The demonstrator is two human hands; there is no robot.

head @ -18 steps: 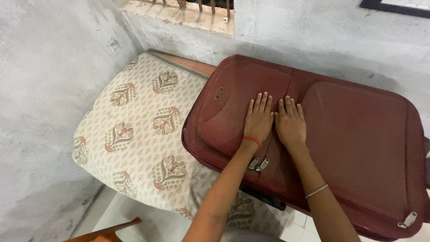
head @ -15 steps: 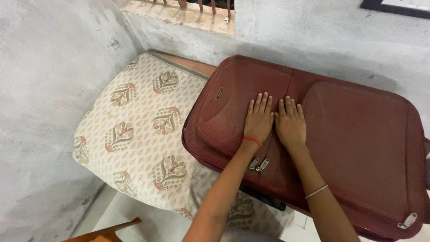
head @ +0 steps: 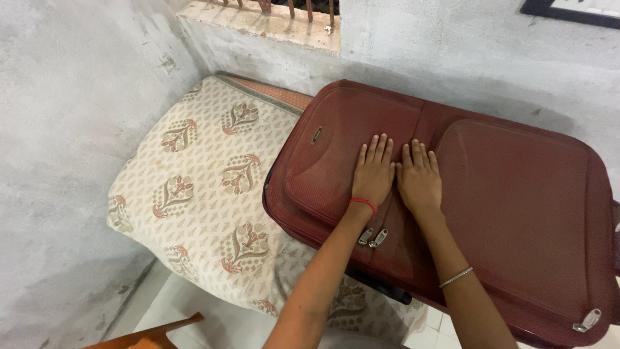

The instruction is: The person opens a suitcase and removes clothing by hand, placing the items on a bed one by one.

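A large maroon fabric suitcase (head: 516,207) lies flat on a mattress, its lid shut. My left hand (head: 374,172) rests palm down on the lid, fingers together and stretched out, a red thread band at the wrist. Right beside it, almost touching, my right hand (head: 420,181) lies flat on the lid in the same way, with a thin silver bangle further up the forearm. Neither hand holds anything. Two metal zipper pulls (head: 373,237) hang on the suitcase's front edge just below my left wrist.
The suitcase sits on a cream mattress (head: 206,187) with a red and green floral print, pushed into a corner of grey plaster walls (head: 71,110). A barred window ledge (head: 271,19) runs above. White floor tiles (head: 219,323) and a wooden edge (head: 155,333) show below.
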